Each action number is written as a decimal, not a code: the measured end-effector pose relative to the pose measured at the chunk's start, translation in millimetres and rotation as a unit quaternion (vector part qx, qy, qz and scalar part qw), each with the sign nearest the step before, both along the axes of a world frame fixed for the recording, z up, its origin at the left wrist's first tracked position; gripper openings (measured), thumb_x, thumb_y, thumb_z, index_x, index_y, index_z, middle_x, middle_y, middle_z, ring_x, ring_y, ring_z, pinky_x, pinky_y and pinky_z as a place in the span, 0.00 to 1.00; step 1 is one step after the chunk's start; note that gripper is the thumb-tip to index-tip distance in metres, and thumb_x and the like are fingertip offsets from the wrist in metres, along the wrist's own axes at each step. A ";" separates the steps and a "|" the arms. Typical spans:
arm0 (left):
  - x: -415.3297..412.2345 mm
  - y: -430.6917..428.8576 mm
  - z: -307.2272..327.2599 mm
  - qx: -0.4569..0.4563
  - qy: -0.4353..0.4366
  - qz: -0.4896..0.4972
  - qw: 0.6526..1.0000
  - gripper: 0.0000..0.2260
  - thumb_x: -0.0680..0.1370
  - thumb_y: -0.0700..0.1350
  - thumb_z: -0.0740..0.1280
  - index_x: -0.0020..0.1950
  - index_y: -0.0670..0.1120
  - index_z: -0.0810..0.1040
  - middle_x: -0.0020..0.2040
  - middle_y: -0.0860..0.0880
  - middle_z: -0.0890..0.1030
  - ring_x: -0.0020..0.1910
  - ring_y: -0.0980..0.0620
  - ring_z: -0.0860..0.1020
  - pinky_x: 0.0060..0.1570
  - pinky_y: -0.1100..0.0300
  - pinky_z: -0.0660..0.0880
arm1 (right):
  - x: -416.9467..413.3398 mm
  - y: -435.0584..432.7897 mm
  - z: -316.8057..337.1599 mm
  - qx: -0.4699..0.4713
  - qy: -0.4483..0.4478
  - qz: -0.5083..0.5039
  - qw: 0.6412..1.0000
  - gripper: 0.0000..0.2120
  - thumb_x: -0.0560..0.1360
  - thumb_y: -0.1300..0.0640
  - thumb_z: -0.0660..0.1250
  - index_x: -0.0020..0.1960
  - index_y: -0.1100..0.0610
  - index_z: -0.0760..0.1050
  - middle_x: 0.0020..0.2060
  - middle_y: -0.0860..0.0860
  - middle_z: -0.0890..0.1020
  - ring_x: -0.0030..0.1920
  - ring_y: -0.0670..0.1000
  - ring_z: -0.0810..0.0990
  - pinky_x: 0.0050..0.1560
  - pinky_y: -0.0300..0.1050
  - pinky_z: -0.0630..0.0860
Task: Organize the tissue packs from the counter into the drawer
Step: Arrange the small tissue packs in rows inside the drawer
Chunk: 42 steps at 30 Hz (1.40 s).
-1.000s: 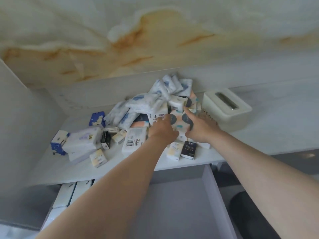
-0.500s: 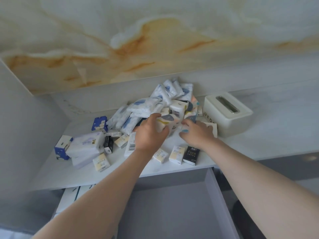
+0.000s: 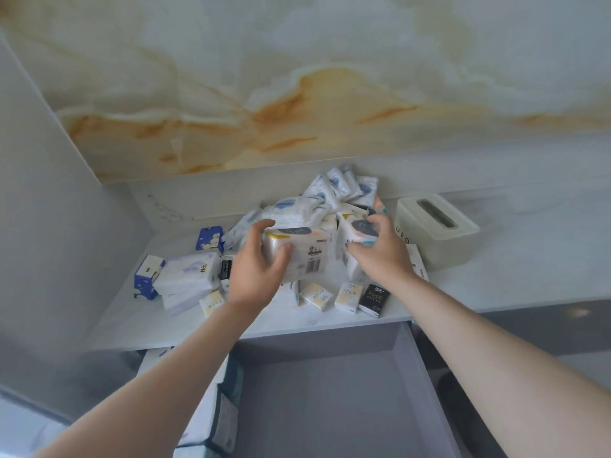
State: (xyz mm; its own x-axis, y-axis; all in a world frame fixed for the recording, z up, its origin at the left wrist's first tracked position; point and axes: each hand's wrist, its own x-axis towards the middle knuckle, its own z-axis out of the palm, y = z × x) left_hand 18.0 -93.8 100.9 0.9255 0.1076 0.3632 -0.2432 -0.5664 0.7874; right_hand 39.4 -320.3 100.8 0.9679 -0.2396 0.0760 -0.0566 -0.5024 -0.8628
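A heap of tissue packs [image 3: 325,196] lies on the white counter [image 3: 515,259]. My left hand [image 3: 256,269] grips a white patterned tissue pack [image 3: 305,254], lifted just above the counter. Right beside it my right hand [image 3: 380,256] grips another patterned pack [image 3: 358,231]. Small "Face" packs [image 3: 347,295] and a black one [image 3: 375,299] lie near the counter's front edge. Below, the grey drawer [image 3: 330,391] stands open, with several packs [image 3: 215,414] stacked along its left side.
A cream tissue box [image 3: 436,233] stands on the counter right of the heap. Blue boxes [image 3: 145,277] and white soft packs [image 3: 190,272] lie at the left. A grey side wall closes the counter on the left; a marble panel rises behind.
Both hands have closed round patterned packs in the heap and raised them toward me off the counter. The view has tilted down a little, showing more of the drawer.
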 end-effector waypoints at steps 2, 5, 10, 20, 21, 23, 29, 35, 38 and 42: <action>-17.8 17.8 -4.4 -0.026 0.012 -0.008 1.000 0.19 0.77 0.55 0.67 0.66 0.60 0.66 0.49 0.59 0.79 0.49 0.59 0.79 0.46 0.49 0.81 | -13.5 9.1 3.3 0.049 0.016 0.023 0.998 0.29 0.70 0.54 0.70 0.67 0.43 0.65 0.57 0.44 0.75 0.49 0.44 0.76 0.42 0.42 0.71; -50.5 49.5 -18.2 -0.054 0.051 -0.031 0.997 0.24 0.74 0.59 0.71 0.66 0.62 0.67 0.59 0.59 0.78 0.58 0.58 0.78 0.53 0.50 0.80 | -35.8 25.7 6.6 0.083 0.057 0.065 0.993 0.32 0.68 0.55 0.72 0.70 0.44 0.65 0.57 0.44 0.75 0.53 0.44 0.78 0.44 0.41 0.73; -107.0 98.5 -38.7 0.037 0.117 -0.047 0.991 0.20 0.71 0.59 0.74 0.60 0.61 0.72 0.52 0.63 0.80 0.51 0.64 0.79 0.44 0.69 0.76 | -77.6 53.6 5.8 0.070 0.101 0.145 0.982 0.26 0.69 0.58 0.74 0.67 0.49 0.75 0.53 0.42 0.83 0.52 0.42 0.81 0.46 0.35 0.76; -120.4 106.5 -81.8 0.204 0.221 -0.195 0.934 0.22 0.75 0.51 0.71 0.68 0.58 0.70 0.62 0.58 0.73 0.61 0.54 0.71 0.57 0.61 0.68 | -104.1 90.6 -46.2 -0.191 0.254 0.271 0.909 0.29 0.72 0.52 0.71 0.70 0.46 0.64 0.62 0.48 0.74 0.57 0.49 0.76 0.55 0.43 0.75; -116.6 103.8 -93.0 0.230 0.236 -0.186 0.926 0.23 0.76 0.53 0.70 0.69 0.58 0.68 0.64 0.56 0.72 0.62 0.52 0.70 0.58 0.59 0.68 | -100.2 92.4 -54.5 -0.205 0.267 0.278 0.899 0.31 0.72 0.51 0.71 0.72 0.48 0.63 0.64 0.49 0.72 0.59 0.50 0.74 0.55 0.43 0.74; -110.7 99.0 -113.5 0.284 0.266 -0.174 0.904 0.24 0.77 0.54 0.68 0.71 0.57 0.66 0.65 0.52 0.71 0.63 0.49 0.69 0.58 0.55 0.69 | -92.4 99.4 -70.5 -0.234 0.285 0.298 0.880 0.32 0.73 0.49 0.71 0.73 0.50 0.62 0.67 0.50 0.71 0.62 0.51 0.73 0.59 0.44 0.72; -87.8 107.3 -159.2 0.347 0.299 -0.171 0.872 0.30 0.73 0.36 0.65 0.73 0.51 0.65 0.67 0.51 0.68 0.68 0.49 0.66 0.64 0.55 0.70 | -77.1 120.3 -111.4 -0.297 0.317 0.344 0.832 0.32 0.74 0.51 0.69 0.74 0.54 0.59 0.64 0.55 0.74 0.60 0.55 0.75 0.61 0.51 0.75; -69.9 118.5 -177.5 0.525 0.169 -0.119 0.826 0.25 0.73 0.40 0.67 0.69 0.50 0.71 0.63 0.48 0.76 0.62 0.45 0.72 0.61 0.53 0.66 | -71.2 127.2 -138.2 -0.317 0.358 0.350 0.805 0.32 0.77 0.53 0.67 0.74 0.56 0.55 0.58 0.55 0.76 0.52 0.54 0.76 0.50 0.48 0.75; -65.9 122.9 -176.3 0.548 0.147 -0.049 0.822 0.23 0.66 0.41 0.73 0.61 0.49 0.77 0.57 0.47 0.78 0.55 0.43 0.75 0.55 0.51 0.69 | -71.1 126.3 -144.6 -0.351 0.378 0.369 0.773 0.31 0.77 0.52 0.66 0.74 0.55 0.54 0.57 0.57 0.78 0.49 0.55 0.77 0.44 0.48 0.71; -61.3 135.1 -180.6 0.545 0.105 -0.048 0.831 0.20 0.54 0.39 0.78 0.44 0.51 0.82 0.44 0.48 0.77 0.42 0.44 0.75 0.44 0.52 0.73 | -74.9 132.5 -159.3 -0.322 0.362 0.367 0.794 0.33 0.74 0.54 0.69 0.73 0.52 0.56 0.56 0.55 0.75 0.50 0.55 0.78 0.37 0.44 0.73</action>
State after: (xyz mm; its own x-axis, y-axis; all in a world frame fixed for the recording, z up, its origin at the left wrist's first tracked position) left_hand -43.3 41.3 -79.7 0.9661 -0.2568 0.0271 -0.2501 -0.9566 -0.1497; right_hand -35.4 -187.9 -58.6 0.6742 0.2726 -0.6864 0.0914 -0.9530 -0.2887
